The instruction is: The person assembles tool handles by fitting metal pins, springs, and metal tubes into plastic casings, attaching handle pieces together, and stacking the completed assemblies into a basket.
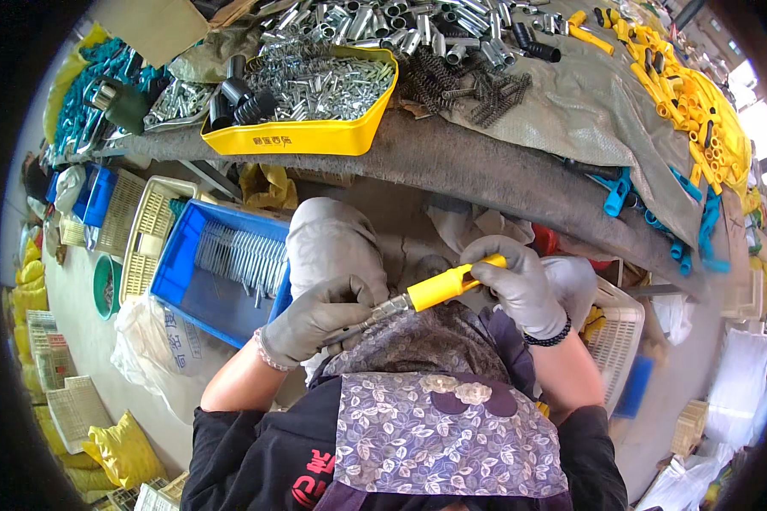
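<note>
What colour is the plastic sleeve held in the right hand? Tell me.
Yellow sleeve, held by the grey-gloved right hand; head view.

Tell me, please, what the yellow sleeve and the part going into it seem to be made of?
The yellow sleeve in the right hand looks like moulded plastic: opaque, evenly coloured, softly glossy. The silver part held by the left hand appears metal, grey and shiny.

Workbench [486, 166] runs across the top, draped in grey-green cloth, edge bending with the lens. Yellow tray [302, 136] of small metal parts sits on it, loose metal tubes [418, 30] and dark springs [464, 85] beside, yellow plastic sleeves [690, 102] heaped far right. Below, bare concrete floor [81, 315] (dusty, pale). Blue crate [187, 289] holding metal rods stands on it, cream baskets [145, 230] next to that, yellow sacks [123, 451] lower left. Bright daylight comes in at upper right [763, 128].
</note>
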The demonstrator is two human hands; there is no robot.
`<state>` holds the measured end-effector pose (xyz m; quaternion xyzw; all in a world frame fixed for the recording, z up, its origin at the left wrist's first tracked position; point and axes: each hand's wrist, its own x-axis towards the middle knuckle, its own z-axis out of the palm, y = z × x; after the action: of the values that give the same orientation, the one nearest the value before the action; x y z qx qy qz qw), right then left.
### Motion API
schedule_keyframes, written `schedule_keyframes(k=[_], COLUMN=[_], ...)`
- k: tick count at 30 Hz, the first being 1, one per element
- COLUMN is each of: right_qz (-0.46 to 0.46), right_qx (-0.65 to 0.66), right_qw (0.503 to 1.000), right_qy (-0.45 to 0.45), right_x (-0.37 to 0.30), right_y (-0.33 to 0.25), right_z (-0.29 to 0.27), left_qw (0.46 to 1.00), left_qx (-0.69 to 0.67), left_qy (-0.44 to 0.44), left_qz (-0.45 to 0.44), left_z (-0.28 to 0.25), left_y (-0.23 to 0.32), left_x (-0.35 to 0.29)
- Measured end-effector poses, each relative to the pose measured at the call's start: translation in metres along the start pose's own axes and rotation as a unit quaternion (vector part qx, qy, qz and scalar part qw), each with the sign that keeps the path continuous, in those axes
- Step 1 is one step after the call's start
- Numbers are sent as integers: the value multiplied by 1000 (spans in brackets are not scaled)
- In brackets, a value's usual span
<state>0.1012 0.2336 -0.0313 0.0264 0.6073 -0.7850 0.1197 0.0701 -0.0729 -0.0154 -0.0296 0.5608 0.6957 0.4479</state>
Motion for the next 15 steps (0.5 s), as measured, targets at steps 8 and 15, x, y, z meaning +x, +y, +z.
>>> schedule_keyframes(k=[8,15], right_qz=[-100,-67], right_qx=[-275,-232], right_qw=[954,966], right_qy=[-68,-89], right_x=[6,19], right_y=[26,27], right_z=[35,43], left_qw=[996,977], left_qx=[88,208], left_qy=[22,49], left_qz=[-2,20], left_z=[-4,-1], left_y=[-6,6], left_x=[6,6])
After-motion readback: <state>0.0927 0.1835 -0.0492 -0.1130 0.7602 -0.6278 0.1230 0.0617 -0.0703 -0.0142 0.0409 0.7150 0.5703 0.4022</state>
